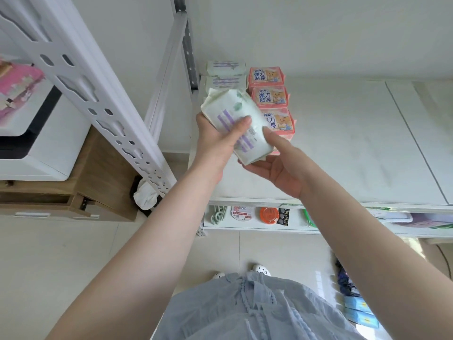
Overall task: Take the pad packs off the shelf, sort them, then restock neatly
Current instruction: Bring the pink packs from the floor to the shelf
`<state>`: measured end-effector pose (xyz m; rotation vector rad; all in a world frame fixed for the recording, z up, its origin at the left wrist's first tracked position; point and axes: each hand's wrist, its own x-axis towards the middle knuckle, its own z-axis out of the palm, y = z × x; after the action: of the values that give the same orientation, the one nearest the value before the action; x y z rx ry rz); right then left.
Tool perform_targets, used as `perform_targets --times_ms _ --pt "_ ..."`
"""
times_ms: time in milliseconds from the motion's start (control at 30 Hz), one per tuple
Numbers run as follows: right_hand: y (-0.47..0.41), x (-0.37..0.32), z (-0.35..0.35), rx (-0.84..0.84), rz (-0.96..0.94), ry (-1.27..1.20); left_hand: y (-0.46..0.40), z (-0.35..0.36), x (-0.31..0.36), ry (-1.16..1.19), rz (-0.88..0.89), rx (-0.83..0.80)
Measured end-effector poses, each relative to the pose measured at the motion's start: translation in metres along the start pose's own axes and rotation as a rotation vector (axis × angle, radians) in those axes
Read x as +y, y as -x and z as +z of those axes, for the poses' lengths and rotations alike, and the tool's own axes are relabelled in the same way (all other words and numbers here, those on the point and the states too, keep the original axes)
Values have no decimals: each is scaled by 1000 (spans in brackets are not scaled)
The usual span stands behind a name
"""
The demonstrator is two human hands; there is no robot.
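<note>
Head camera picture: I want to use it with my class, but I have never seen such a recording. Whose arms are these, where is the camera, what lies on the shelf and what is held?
There is no machine here. A person wears the camera on the head, so it looks forward and down along their own bare arms. The left hand has its grip around a pale green pad pack with purple stripes, thumb on top. The right hand supports the pack's lower end from beneath. On the white shelf, at its back left corner, lie more pale green packs and beside them a row of pink packs. Small goods sit on a lower shelf.
</note>
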<state>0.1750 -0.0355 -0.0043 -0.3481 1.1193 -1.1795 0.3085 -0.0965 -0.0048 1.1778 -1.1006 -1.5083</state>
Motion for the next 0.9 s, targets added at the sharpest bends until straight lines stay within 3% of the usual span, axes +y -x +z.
perform_targets --times_ms 100,167,267,367,467,600,667,767,900 --pt "-5 11 -5 60 90 181 -3 -8 -1 -74 -33 46" --pt "-10 11 -15 203 25 407 -11 -22 -1 -373 -5 -8" --pt "-15 6 -24 204 -47 514 -17 -29 -8 -1051 112 -277" --pt "-23 15 -22 102 78 537 -16 -22 -22 -1305 166 -465" --pt "-37 33 -19 210 79 561 -18 -22 -37 -1240 215 -456" --pt "-57 38 -18 338 -2 519 -21 -38 -60 -1101 284 -3" --pt "-64 37 -16 350 -12 540 -19 -43 -66 -879 110 133" --pt "-70 38 -12 355 -20 564 -21 -43 -72 -578 -210 182" --pt "-76 40 -11 398 -73 570 -25 -41 -71 -462 -253 190"
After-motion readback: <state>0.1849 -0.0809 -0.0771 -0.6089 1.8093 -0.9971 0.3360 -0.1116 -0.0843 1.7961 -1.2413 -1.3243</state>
